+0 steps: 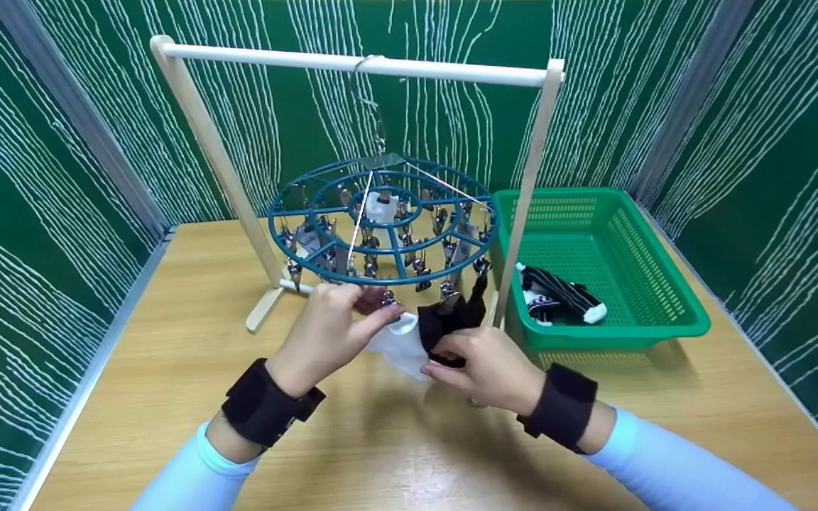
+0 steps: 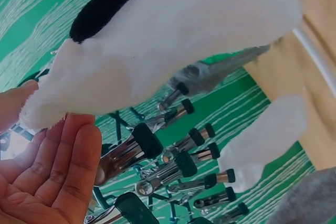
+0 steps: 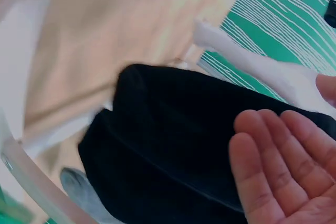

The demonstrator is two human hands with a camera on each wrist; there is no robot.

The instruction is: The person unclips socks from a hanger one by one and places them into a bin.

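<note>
Below the near rim of a round blue clip hanger point(image 1: 331, 278), my left hand point(image 1: 331, 326) pinches the cuff of a white sock point(image 1: 396, 349) beside a metal clip point(image 1: 389, 298). The left wrist view shows the cuff between thumb and fingertips, with the other fingers loosely extended. My right hand point(image 1: 487, 365) pinches the white sock farther along, thumb and forefinger together at its edge. Close by, a black sock point(image 1: 444, 319) hangs from the hanger. It fills the middle of the right wrist view, partly in front of the white sock point(image 3: 252, 66).
A wooden stand with a white bar point(image 1: 267, 57) carries the hanger. Other socks, including a white one point(image 2: 268, 142) and a grey one point(image 2: 310, 200), hang from clips. At right a green basket point(image 1: 672, 326) holds black-and-white striped socks point(image 1: 562, 291).
</note>
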